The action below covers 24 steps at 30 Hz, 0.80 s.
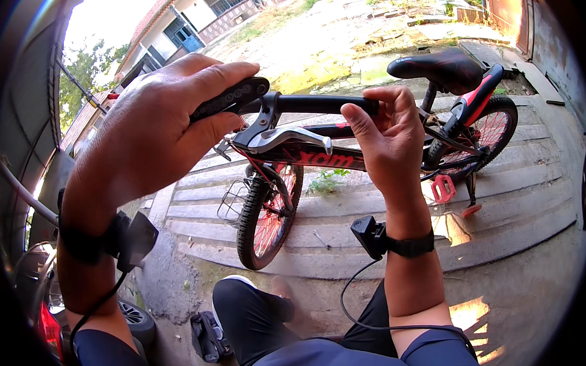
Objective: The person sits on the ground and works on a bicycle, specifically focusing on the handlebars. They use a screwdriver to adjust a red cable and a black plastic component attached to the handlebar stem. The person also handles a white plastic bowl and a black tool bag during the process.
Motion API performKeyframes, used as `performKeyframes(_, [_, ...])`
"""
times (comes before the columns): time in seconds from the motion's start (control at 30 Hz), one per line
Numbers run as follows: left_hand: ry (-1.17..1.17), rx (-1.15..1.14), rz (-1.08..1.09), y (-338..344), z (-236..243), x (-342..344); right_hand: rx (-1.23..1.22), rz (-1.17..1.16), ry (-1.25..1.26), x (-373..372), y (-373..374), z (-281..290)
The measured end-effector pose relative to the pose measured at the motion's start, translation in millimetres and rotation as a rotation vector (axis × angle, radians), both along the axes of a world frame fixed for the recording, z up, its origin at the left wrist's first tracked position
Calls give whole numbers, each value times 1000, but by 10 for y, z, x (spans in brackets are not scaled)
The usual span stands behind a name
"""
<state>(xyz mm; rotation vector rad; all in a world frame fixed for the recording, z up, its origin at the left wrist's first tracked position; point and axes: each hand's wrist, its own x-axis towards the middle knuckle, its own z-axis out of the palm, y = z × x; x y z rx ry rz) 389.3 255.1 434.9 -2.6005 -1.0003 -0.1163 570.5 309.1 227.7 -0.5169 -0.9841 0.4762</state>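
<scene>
My left hand (pixel 159 123) pinches a black folding multi-tool (pixel 234 98) with a rounded end between thumb and fingers. The tool is close to the clamp (pixel 268 111) on the bicycle's black handlebar (pixel 321 104); whether they touch I cannot tell. My right hand (pixel 398 138) curls loosely round the handlebar's right end, its thumb in front and fingers above and behind. Below the bar, a silver brake lever (pixel 291 139) points to the right. The black and red bicycle (pixel 329 160) stands upright before me, its front wheel (pixel 269 214) nearest.
Farther right are the black saddle (pixel 437 68), the rear wheel (pixel 488 135) and a red pedal (pixel 443 188). A black bag-like thing (pixel 208 338) lies by my foot. Another vehicle's wheel (pixel 135 319) is at lower left. Concrete slabs (pixel 362 240) cover the ground.
</scene>
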Motion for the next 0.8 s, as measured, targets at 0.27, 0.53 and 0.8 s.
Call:
performKeyframes(0.27, [46,136,98,-123,-86,200,-21,-1,-24,-11,-1,-23])
performKeyframes(0.53, [184,-107,-156,41,107,-63,-24,6,-58,14,-17,-30])
performKeyframes(0.8, [175,-184,-312,225,187,-134,-20,65,-44,37,-18,-36])
